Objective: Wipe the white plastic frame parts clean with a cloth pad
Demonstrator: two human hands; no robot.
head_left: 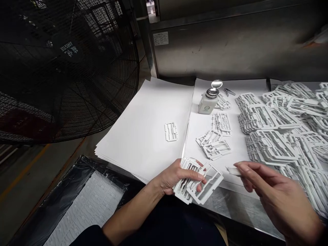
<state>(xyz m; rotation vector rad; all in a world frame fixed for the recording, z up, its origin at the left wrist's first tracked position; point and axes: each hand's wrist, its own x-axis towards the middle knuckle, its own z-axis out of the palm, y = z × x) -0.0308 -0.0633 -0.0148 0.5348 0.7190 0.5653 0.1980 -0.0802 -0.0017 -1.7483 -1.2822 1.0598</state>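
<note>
My left hand (pixel 176 174) is closed round a fanned stack of white plastic frames (pixel 183 191), with the thumb across the top one. The uppermost frame (pixel 208 188) juts out to the right and shows its cut-out openings. To the right, my right hand (pixel 266 188) pinches a small white cloth-like piece (pixel 233 171) between thumb and fingertips, apart from the stack. Just beyond the hands, a few loose frames (pixel 217 149) lie overlapping on white paper. One single frame (pixel 171 132) rests by itself on the left sheet.
Heaped white frames (pixel 274 147) cover the right side. A dispenser bottle (pixel 208 100) with its lid raised stands at the back, near nail clippers (pixel 230 92). A large black fan (pixel 69 68) is at left, above a black-lined box (pixel 87 205) of white parts. A metal wall (pixel 217 44) closes the back.
</note>
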